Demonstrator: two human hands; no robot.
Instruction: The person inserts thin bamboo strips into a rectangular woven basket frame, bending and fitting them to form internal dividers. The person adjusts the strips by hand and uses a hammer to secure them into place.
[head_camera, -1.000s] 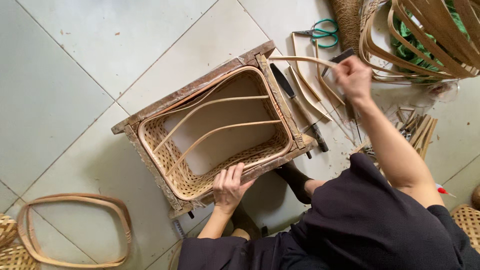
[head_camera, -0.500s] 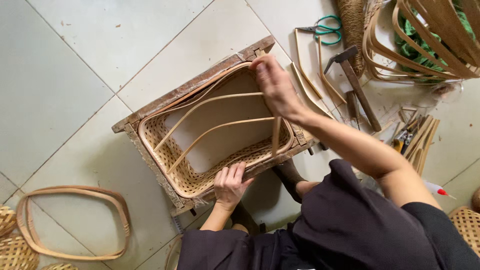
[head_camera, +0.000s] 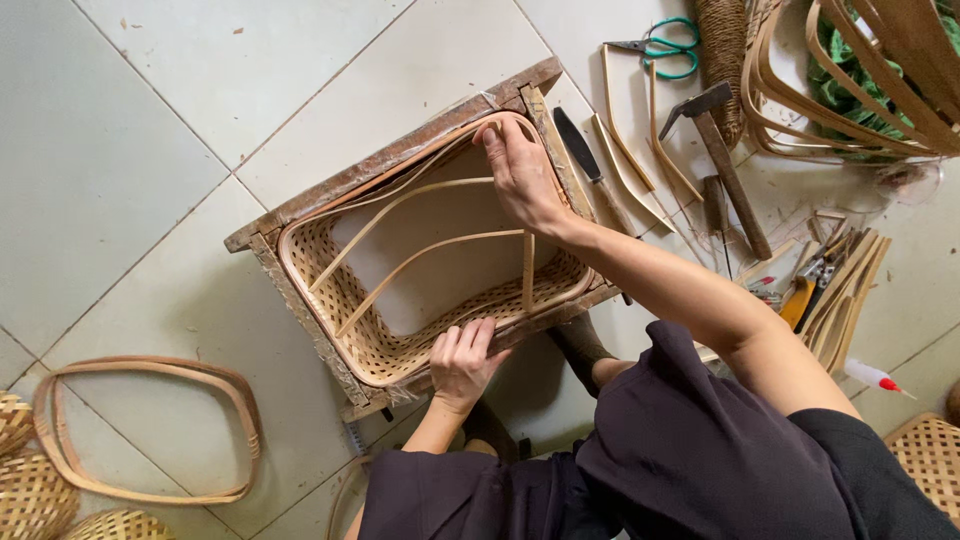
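So far, from the head view, your woven basket (head_camera: 420, 300) sits inside the wooden frame mould (head_camera: 300, 210) on the tiled floor (head_camera: 150, 120), near the middle of the floor patch in view. Its woven base and low walls look finished, and several curved bamboo strips (head_camera: 430, 255) already lie across the inside. Your right hand (head_camera: 520, 180) rests at the far corner of the frame, fingers flat and pressing the rim strip (head_camera: 400, 165) against the mould's inner edge; it grips nothing closed, more a push than a pinch. Your left hand (head_camera: 462, 362) lies on the near edge, fingers spread over the weave, steadying it, holding nothing either.

By my judgement the rim is partly seated: the strip follows the far side, yet the inner ribs look loose and unbound, so fixing and binding seem left to do.

Toward the floor's far right corner lie a hammer (head_camera: 725, 160), green-handled scissors (head_camera: 665, 45), a knife (head_camera: 580, 150) and spare strips (head_camera: 840, 280). A finished oval hoop (head_camera: 60, 440) lies near the left edge.
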